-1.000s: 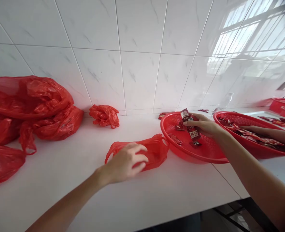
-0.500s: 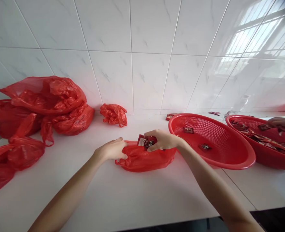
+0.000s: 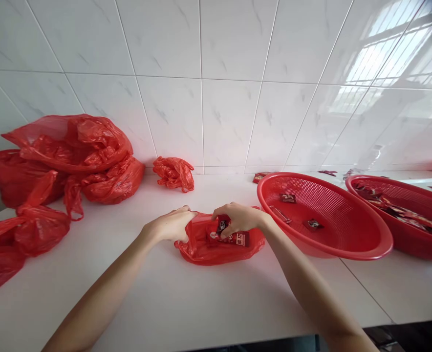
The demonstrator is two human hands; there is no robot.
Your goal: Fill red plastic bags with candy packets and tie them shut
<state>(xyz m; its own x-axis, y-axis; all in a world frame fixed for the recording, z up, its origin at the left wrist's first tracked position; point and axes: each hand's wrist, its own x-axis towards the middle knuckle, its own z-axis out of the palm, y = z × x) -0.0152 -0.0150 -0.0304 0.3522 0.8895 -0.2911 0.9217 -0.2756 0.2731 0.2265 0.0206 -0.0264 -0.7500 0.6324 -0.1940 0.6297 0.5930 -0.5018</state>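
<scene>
A red plastic bag [image 3: 216, 255] lies on the white table in front of me with its mouth open. My left hand [image 3: 174, 225] is closed on the bag's left edge, thumb inside the rim. Over the bag's opening, my right hand [image 3: 236, 218] curls its fingers round a small dark red packet [image 3: 224, 224]. Beneath it, a red packet with white lettering [image 3: 241, 238] rests inside the bag. Just right of the bag stands a red perforated basket [image 3: 348, 220], holding a few small packets [image 3: 313, 224].
Filled red bags [image 3: 108, 181] are heaped at the left, with a knotted one [image 3: 42, 230] nearer. A crumpled red bag [image 3: 174, 173] sits by the tiled wall. Another red basket [image 3: 402, 237] with several packets stands at the right. One packet [image 3: 260, 177] lies behind the nearer basket.
My right hand has moved down into the bag's mouth with its packets, and the mouth is wider open. Another person's hand has left the far right basket.
</scene>
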